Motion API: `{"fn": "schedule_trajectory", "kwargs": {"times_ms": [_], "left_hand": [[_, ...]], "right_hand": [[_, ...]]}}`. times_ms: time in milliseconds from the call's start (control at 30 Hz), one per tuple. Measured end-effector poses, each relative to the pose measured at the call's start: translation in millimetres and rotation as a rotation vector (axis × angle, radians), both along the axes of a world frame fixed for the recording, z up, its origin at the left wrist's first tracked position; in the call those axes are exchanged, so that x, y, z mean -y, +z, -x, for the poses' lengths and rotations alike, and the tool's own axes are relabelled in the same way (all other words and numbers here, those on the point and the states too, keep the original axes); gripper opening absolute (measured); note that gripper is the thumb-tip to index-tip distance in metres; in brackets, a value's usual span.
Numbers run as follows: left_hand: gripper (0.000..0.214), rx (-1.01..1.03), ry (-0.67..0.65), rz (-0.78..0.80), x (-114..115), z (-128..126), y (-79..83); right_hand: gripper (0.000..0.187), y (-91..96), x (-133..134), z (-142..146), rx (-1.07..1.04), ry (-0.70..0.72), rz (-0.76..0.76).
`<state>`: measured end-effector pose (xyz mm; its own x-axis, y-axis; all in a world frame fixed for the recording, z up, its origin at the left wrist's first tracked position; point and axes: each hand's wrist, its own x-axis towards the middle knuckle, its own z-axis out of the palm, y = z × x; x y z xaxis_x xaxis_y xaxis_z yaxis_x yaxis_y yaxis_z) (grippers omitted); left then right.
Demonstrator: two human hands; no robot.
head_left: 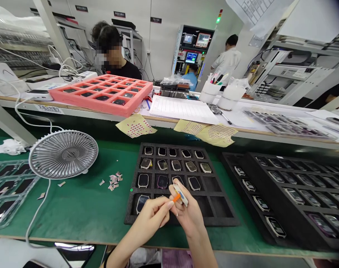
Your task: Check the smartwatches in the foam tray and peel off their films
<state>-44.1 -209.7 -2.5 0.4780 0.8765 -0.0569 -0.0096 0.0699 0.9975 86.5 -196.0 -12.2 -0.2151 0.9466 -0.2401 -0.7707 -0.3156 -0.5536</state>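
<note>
Above the front part of a black foam tray (132,208), my two hands meet. My right hand (190,214) is closed around a small pale watch case (183,199), held tilted on edge, with some yellow and blue on its side. Pinched in my left hand (155,213) is a small orange strip (176,197) touching the watch case; I cannot tell whether it is a tool or a tab. Watch bodies with dark screens, such as this one (143,181), sit in many of the tray's pockets. My hands hide some front pockets.
Left of the tray lie small loose labels (113,181), a white desk fan (64,154) and a clear plastic tray (16,191). Stacked black trays (293,197) of watches stand right. On the shelf are a pink foam tray (102,95) and paper sheets (183,109). People are beyond.
</note>
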Motion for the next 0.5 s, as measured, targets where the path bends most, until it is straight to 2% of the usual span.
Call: {"fn": "schedule_trajectory", "kwargs": {"times_ms": [167, 300, 367, 400, 500], "left_hand": [[0.041, -0.002, 0.14, -0.05, -3.7, -4.3, -5.0], [0.037, -0.076, 0.194, -0.139, -2.9, -7.6, -8.4], [0.038, -0.153, 0.281, -0.183, -2.9, 2.1, -9.1], [0.039, -0.196, 0.343, -0.208, -3.8, 11.3, -9.3], [0.039, -0.391, 0.589, -0.294, -12.6, 53.0, -13.1]], "right_hand": [[0.022, -3.3, 8.2, 7.8, 0.303, -0.138, -0.118], [0.028, -12.0, 11.5, 11.6, 0.575, -0.113, -0.202], [0.028, -13.8, 8.7, 0.3, 0.733, -0.229, -0.242], [0.028, -13.6, 6.3, -10.5, 0.837, -0.331, -0.246], [0.03, -12.7, -3.6, -60.6, 1.273, -0.595, -0.257]]}}
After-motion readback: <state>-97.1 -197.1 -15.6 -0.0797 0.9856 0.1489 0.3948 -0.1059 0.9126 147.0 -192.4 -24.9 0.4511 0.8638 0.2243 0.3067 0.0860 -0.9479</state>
